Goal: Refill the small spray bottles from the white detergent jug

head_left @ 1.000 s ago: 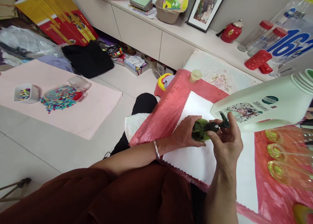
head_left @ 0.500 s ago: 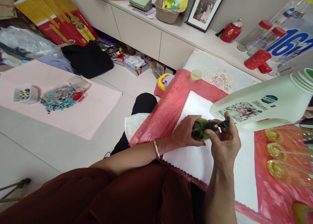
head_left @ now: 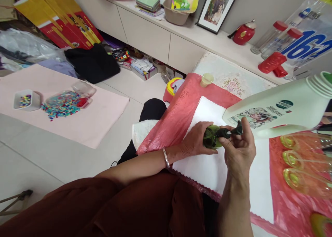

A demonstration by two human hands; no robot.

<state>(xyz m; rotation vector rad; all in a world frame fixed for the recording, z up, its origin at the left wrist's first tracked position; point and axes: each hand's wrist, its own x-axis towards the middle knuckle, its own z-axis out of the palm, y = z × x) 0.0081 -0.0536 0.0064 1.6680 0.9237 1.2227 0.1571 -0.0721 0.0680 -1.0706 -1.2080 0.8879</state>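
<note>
My left hand [head_left: 194,140] is wrapped round a small green bottle [head_left: 210,137] that stands on a white cloth [head_left: 207,168]. My right hand [head_left: 240,150] pinches the bottle's dark green pump head [head_left: 229,132] between thumb and fingers. A silver bangle sits on my left wrist. A large pale green bottle [head_left: 280,109] lies on its side right behind my right hand, its open neck pointing right.
The cloth lies on a red plastic sheet [head_left: 178,112] over a low table. Several yellow-green empty bottles [head_left: 298,168] lie at the right. A small cream cap [head_left: 206,79] stands at the sheet's far edge. On the floor at left is a pink mat [head_left: 85,123] with coloured beads.
My right hand's fingers have shifted slightly on the pump head, turning it a little. The left hand and the bottle stay in place.
</note>
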